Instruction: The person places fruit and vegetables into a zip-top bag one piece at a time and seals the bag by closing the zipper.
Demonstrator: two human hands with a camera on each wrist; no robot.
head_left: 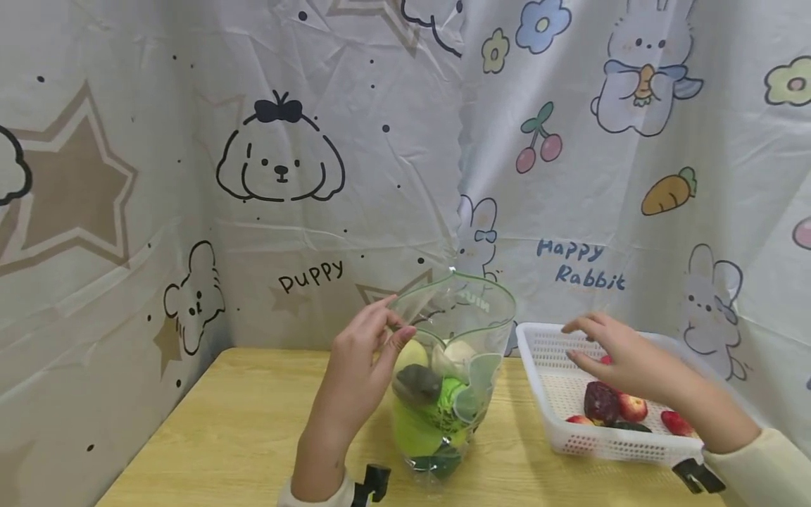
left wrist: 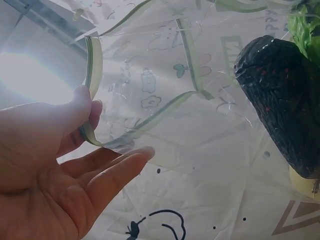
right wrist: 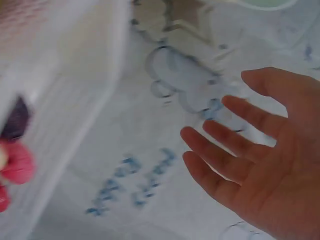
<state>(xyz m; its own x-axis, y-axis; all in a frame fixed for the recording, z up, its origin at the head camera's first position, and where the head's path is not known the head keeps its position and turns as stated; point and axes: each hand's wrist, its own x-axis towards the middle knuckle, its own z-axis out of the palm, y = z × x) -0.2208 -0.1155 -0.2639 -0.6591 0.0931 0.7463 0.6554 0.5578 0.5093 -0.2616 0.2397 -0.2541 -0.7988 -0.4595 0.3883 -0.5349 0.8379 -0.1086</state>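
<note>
A clear zip bag (head_left: 437,415) with a green-edged mouth stands upright on the table, its top spread wide. Inside it are a dark avocado-like piece (head_left: 417,384), a bright green leafy piece (head_left: 451,396) and pale round pieces (head_left: 453,358). My left hand (head_left: 364,352) pinches the bag's rim at its left side, thumb and fingers on the green zip strip (left wrist: 91,65). Over the left part of the white basket (head_left: 538,394) hangs my right hand (head_left: 627,359), fingers spread and holding nothing, as the right wrist view also shows.
In the basket lie a dark purple fruit (head_left: 602,403), red-yellow fruits (head_left: 632,407) and a dark green piece (head_left: 631,427). The wooden table (head_left: 253,422) ends at a printed curtain (head_left: 405,176) behind it.
</note>
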